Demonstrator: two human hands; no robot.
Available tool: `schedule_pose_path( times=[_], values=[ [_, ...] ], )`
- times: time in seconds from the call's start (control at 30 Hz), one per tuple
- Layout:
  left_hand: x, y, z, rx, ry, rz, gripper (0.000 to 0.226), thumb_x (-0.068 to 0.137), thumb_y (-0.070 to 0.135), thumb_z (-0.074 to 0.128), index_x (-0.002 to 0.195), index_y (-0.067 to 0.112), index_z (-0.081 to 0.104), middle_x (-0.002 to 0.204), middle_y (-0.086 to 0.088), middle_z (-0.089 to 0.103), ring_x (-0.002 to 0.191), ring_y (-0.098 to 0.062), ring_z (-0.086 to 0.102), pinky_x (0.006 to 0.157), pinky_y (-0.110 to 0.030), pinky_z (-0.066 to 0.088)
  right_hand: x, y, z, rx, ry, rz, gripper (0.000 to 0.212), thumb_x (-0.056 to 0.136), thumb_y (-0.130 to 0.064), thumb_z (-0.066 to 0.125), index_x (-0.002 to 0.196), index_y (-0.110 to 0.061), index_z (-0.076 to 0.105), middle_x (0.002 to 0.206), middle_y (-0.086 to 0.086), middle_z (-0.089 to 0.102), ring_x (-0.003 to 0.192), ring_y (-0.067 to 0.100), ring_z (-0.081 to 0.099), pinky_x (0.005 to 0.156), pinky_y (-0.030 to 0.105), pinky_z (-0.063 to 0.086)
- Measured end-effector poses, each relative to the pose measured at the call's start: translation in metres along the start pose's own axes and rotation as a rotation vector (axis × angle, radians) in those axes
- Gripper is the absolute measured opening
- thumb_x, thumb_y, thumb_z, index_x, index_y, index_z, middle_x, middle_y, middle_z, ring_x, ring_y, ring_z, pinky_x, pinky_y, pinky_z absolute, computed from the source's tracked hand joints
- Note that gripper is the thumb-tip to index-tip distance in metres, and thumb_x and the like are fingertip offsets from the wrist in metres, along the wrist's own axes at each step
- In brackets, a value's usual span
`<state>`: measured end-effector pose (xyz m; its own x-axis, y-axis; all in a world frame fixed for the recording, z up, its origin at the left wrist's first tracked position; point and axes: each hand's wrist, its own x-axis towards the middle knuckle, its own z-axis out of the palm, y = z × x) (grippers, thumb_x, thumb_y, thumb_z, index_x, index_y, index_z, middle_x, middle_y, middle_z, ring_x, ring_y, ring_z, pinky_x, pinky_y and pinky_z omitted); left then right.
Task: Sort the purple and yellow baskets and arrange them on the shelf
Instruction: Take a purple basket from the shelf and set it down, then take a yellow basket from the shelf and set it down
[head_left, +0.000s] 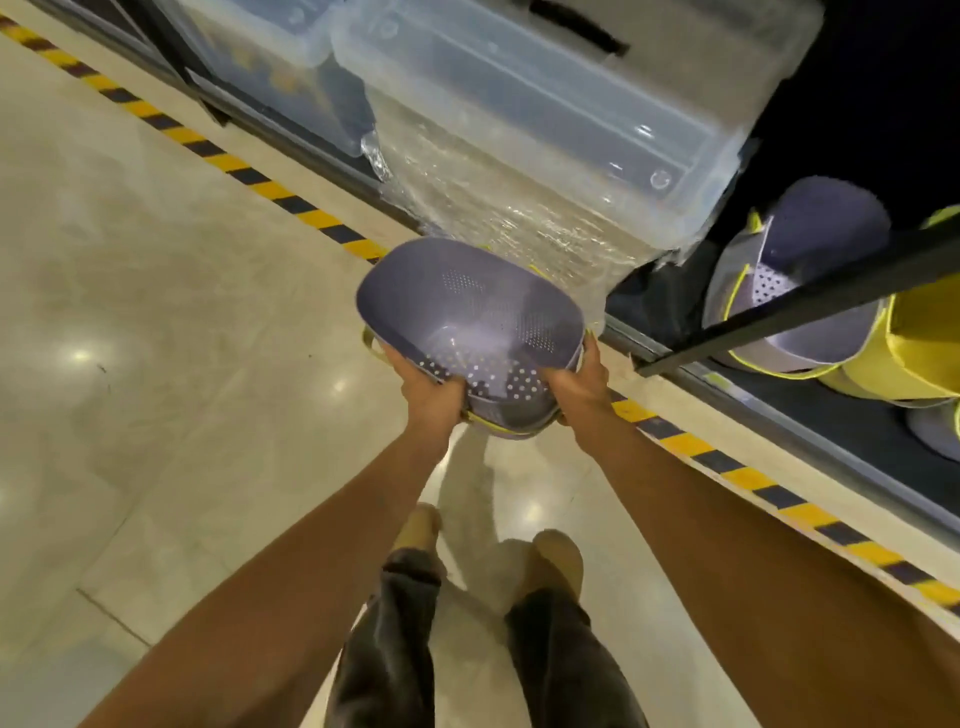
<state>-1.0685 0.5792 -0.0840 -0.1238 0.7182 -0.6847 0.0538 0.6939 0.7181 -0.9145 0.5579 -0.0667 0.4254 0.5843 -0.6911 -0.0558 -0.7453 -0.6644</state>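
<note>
Two bare forearms reach out from the bottom edge, dark trousers (395, 649) and tan shoes (558, 556) below them on the pale polished floor (156, 312). The left hand (434, 400) and right hand (582, 387) both grip the near end of the purple basket (467, 312), fingers curled round its rim. It is held in the air, tilted so its perforated inside faces up. A yellow edge (498, 427) peeks out beneath it; whether that is a second basket nested under it, I cannot tell.

Straight ahead, just past the basket, stands a bundle in clear wrap (519, 208) with clear plastic bins (545, 93) above it. To the right, the shelf (779, 410) is open, a dark rail (779, 312) crossing its front. More purple baskets (826, 223) lie tipped there, touching a yellow basket (914, 353). Yellow-and-black tape (291, 197) runs along the shelf's foot. Wide bare floor lies to the left.
</note>
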Motion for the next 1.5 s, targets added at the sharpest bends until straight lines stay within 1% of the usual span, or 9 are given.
schedule_pose_path(
  times=[0.2,0.33,0.5,0.6,0.67,0.8,0.93,1.13,1.5],
  values=[
    [0.13,-0.086,0.016,0.049,-0.048,0.046,0.095,0.074,0.039,0.07,0.137,0.059,0.002,0.143,0.0,0.046,0.121,-0.029,0.056,0.094,-0.056,0.051,0.11,0.059,0.053,0.081,0.043,0.015,0.084,0.065,-0.029,0.072,0.141,-0.036,0.037,0.139,0.006,0.047,0.121,0.031,0.053,0.095,0.05,0.051],
    [0.176,-0.119,0.033,0.123,0.0,0.125,0.11,0.067,0.047,0.073,0.15,0.026,0.003,0.141,-0.009,0.046,0.12,-0.03,0.055,0.093,-0.052,0.052,0.16,0.09,0.068,0.13,0.035,0.001,0.074,0.079,-0.002,0.057,0.142,-0.033,0.037,0.136,0.008,0.047,0.113,0.032,0.056,0.091,0.052,0.053],
    [0.19,-0.135,0.051,0.249,-0.013,0.296,0.114,0.064,0.04,0.069,0.147,-0.007,0.007,0.142,-0.014,0.039,0.125,-0.011,0.034,0.11,-0.012,0.025,0.194,0.113,0.068,0.196,0.039,-0.019,0.067,0.077,-0.003,0.051,0.137,-0.032,0.041,0.124,-0.003,0.056,0.116,0.026,0.055,0.096,0.053,0.049],
    [0.201,-0.155,0.061,0.184,-0.025,0.266,0.133,0.057,0.046,0.076,0.147,-0.005,-0.008,0.15,-0.009,0.017,0.139,-0.029,0.03,0.114,-0.046,0.033,0.203,0.115,0.07,0.218,0.09,-0.037,0.07,0.07,-0.014,0.054,0.137,-0.029,0.041,0.126,-0.002,0.058,0.114,0.023,0.057,0.094,0.048,0.051],
    [0.205,-0.16,0.062,0.179,-0.03,0.242,0.141,0.052,0.056,0.078,0.148,0.001,-0.009,0.153,-0.014,0.013,0.141,-0.032,0.029,0.109,-0.053,0.036,0.204,0.114,0.071,0.182,0.128,-0.07,0.064,0.076,-0.01,0.055,0.137,-0.025,0.04,0.126,0.0,0.058,0.112,0.021,0.058,0.095,0.045,0.05],
    [0.189,-0.132,0.052,0.213,-0.068,0.148,0.11,0.072,0.007,0.08,0.15,0.005,0.001,0.153,-0.013,0.017,0.128,-0.01,0.031,0.11,-0.024,0.032,0.196,0.117,0.061,0.016,0.111,-0.091,0.055,0.088,-0.008,0.056,0.139,-0.015,0.037,0.116,-0.001,0.052,0.104,0.016,0.053,0.083,0.03,0.045],
    [0.161,-0.097,0.035,0.773,-0.037,0.108,0.084,0.084,0.038,0.067,0.15,0.017,0.019,0.153,-0.012,0.017,0.138,-0.033,0.027,0.108,-0.043,0.031,0.169,0.108,0.044,-0.438,0.166,-0.075,0.06,0.09,-0.028,0.056,0.144,-0.014,0.035,0.137,0.01,0.046,0.124,0.029,0.046,0.099,0.042,0.04],
    [0.091,-0.004,0.023,1.552,-0.187,0.711,0.064,0.085,0.043,0.055,0.142,0.02,0.035,0.154,-0.007,0.024,0.141,-0.031,0.023,0.108,-0.047,0.024,0.072,0.045,-0.001,-1.095,0.118,-0.317,0.055,0.089,-0.045,0.05,0.135,-0.016,0.044,0.131,0.011,0.054,0.122,0.032,0.047,0.096,0.043,0.04],
    [-0.13,0.17,0.025,1.801,-0.422,1.081,0.061,0.088,0.044,0.05,0.141,0.019,0.034,0.144,-0.007,0.038,0.132,-0.031,0.036,0.106,-0.046,0.027,-0.159,-0.068,-0.111,-1.116,0.248,-0.308,0.053,0.085,-0.045,0.05,0.13,-0.018,0.047,0.127,0.011,0.058,0.121,0.032,0.049,0.098,0.042,0.04]
  ],
)
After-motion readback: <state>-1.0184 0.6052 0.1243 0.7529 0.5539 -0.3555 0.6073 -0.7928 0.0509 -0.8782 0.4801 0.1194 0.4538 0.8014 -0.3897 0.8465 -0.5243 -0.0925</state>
